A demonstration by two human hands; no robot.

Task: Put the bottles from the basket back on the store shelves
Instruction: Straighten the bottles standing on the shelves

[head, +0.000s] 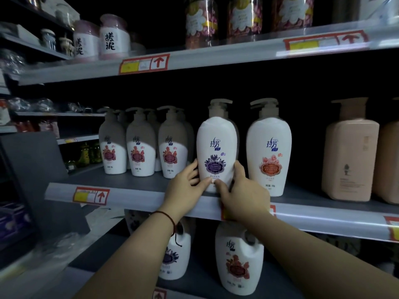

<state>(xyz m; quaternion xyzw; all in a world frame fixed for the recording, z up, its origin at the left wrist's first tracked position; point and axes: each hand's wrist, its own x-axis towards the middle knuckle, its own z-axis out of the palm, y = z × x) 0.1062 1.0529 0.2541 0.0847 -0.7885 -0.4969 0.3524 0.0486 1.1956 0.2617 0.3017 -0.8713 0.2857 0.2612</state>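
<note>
A white pump bottle with a purple label (pixel 216 143) stands upright near the front edge of the middle shelf (pixel 133 186). My left hand (pixel 184 186) grips its lower left side and my right hand (pixel 241 194) grips its lower right side, thumbs meeting across the front of its base. A second pump head shows just behind it. A white pump bottle with an orange label (pixel 268 147) stands right beside it. The basket is out of view.
Three red-labelled pump bottles (pixel 141 147) stand to the left on the same shelf, peach bottles (pixel 350 160) to the right. Larger white jugs (pixel 238 262) sit on the shelf below. Jars and tubs (pixel 113 37) fill the upper shelf overhead. A dark panel (pixel 41 169) stands at left.
</note>
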